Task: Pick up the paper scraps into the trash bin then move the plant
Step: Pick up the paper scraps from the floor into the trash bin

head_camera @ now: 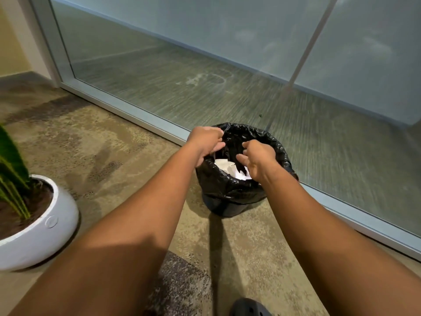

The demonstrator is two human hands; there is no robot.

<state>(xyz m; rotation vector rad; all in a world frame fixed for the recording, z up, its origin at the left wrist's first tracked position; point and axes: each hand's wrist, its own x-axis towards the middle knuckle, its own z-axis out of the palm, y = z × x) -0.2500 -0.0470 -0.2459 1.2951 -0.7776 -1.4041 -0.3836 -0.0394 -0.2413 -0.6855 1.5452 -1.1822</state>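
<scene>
Directly beneath both loosely curled, empty hands, the left hand [206, 143] and the right hand [258, 159], the paper scraps [224, 166] are seen inside the trash bin [230, 197], while the plant [34, 215] lies well off to the left hand's side, nearer that arm.

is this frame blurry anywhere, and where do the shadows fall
Head view: motion blur streaks the carpet behind the glass wall and the plant; both hands and the trash bin stay fairly sharp; the bin's shadow runs toward the camera.
</scene>
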